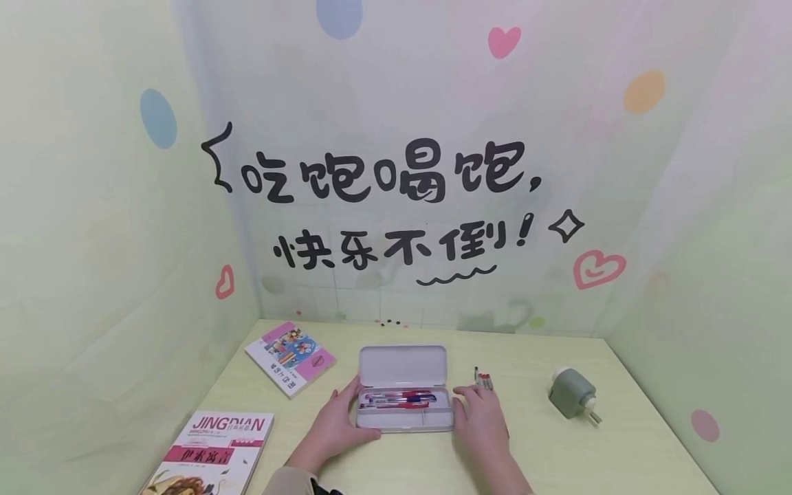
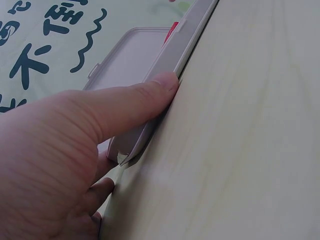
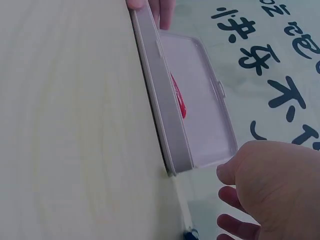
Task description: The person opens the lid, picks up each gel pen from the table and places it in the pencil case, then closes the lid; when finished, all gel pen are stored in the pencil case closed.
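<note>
A pale lilac pencil case [image 1: 405, 421] lies on the table with its lid [image 1: 403, 366] raised at the back. Several pens [image 1: 399, 399] with red and blue parts rest in its rear compartment. My left hand [image 1: 337, 427] grips the case's left end, thumb [image 2: 160, 87] along the front wall and the other fingers round the side. Beside the right end is my right hand [image 1: 484, 423], its loosely bent fingers [image 3: 231, 197] apart from the case in the right wrist view. More pens [image 1: 485, 380] show just beyond that hand, partly hidden by it.
A small pink and white book [image 1: 291, 357] lies at the back left, and a larger book [image 1: 216, 450] at the front left. On the right, a grey-green bottle-like object [image 1: 572, 393] lies on its side. Printed cloth walls [image 1: 396, 295] enclose the table.
</note>
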